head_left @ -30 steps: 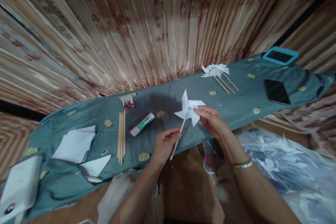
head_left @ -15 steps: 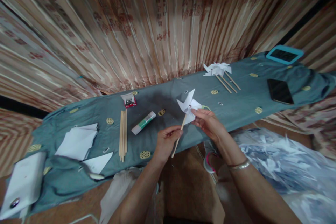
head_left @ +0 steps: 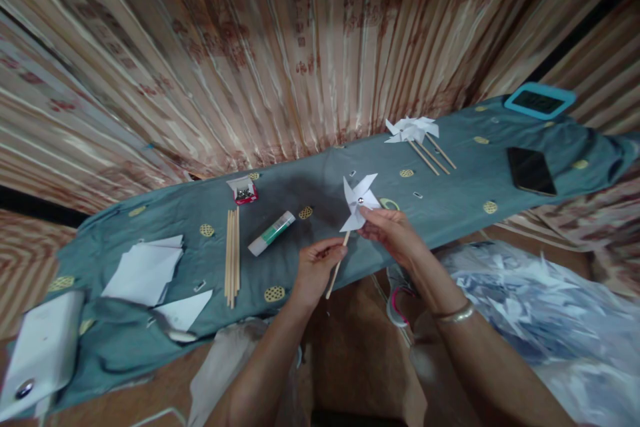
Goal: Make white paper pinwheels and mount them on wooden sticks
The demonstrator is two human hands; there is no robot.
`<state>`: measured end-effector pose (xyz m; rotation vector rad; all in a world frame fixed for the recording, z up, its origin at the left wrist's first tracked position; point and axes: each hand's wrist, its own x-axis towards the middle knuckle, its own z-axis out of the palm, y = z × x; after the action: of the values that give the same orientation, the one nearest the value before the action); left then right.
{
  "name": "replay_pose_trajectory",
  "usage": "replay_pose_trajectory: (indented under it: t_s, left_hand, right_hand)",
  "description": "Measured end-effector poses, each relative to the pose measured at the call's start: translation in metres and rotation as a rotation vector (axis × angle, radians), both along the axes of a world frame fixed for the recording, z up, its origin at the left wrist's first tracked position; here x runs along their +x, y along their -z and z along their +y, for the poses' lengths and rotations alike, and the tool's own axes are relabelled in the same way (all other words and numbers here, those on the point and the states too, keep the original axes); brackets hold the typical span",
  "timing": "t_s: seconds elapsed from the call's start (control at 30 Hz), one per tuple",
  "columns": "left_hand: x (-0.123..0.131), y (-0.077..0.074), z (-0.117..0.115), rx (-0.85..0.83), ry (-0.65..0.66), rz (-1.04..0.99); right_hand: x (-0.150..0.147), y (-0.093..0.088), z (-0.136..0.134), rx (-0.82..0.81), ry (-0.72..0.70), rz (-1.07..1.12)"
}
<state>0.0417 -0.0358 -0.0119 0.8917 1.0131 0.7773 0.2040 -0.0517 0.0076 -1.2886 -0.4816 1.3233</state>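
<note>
A white paper pinwheel (head_left: 358, 201) with a silver pin at its centre is on a thin wooden stick (head_left: 334, 278) above the cloth. My left hand (head_left: 319, 268) pinches the stick below the paper blades. The fingers of my right hand (head_left: 391, 232) are closed on the pinwheel's right edge, near the pin. Left of my hands lie a glue stick (head_left: 272, 233), several wooden sticks (head_left: 233, 257) and a small red and white box (head_left: 243, 191) holding metal pins. Finished pinwheels (head_left: 413, 129) rest on the cloth at the back right.
The green cloth (head_left: 350, 160) covers a long table. A stack of white paper (head_left: 145, 269), a folded paper piece (head_left: 187, 310) and a white device (head_left: 43, 350) are at left. At right are a black phone (head_left: 531, 171), a blue-framed clock (head_left: 540, 101) and a plastic bag (head_left: 540, 320).
The pinwheel's blades have turned on the stick. Both hands keep nearly the same place and grip, and the whole view has shifted slightly.
</note>
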Motion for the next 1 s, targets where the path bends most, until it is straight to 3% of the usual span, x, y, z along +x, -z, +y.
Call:
replay_pose_trajectory:
  t_s: [0.27, 0.43, 0.5, 0.57, 0.73, 1.0]
  left_hand:
    - [-0.002, 0.001, 0.005, 0.01, -0.056, -0.008]
    - [-0.003, 0.002, 0.005, 0.013, -0.05, 0.036]
    - [-0.002, 0.003, 0.004, 0.016, -0.033, 0.051]
    - [-0.001, 0.003, 0.003, 0.017, -0.013, 0.061]
    - [0.003, 0.001, 0.001, 0.028, 0.022, 0.06]
    - [0.006, 0.0, -0.001, 0.09, 0.01, 0.075]
  right_hand:
    - [0.019, -0.008, -0.007, -0.013, -0.074, -0.295]
    - [0.046, -0.009, -0.01, 0.14, 0.151, -0.387]
    - [0.05, -0.008, -0.009, 0.193, 0.288, -0.405]
    - [0.048, -0.005, -0.007, 0.209, 0.339, -0.37]
    - [0.037, -0.003, -0.005, 0.176, 0.167, -0.194]
    - [0.03, -0.009, -0.006, 0.11, 0.141, -0.074]
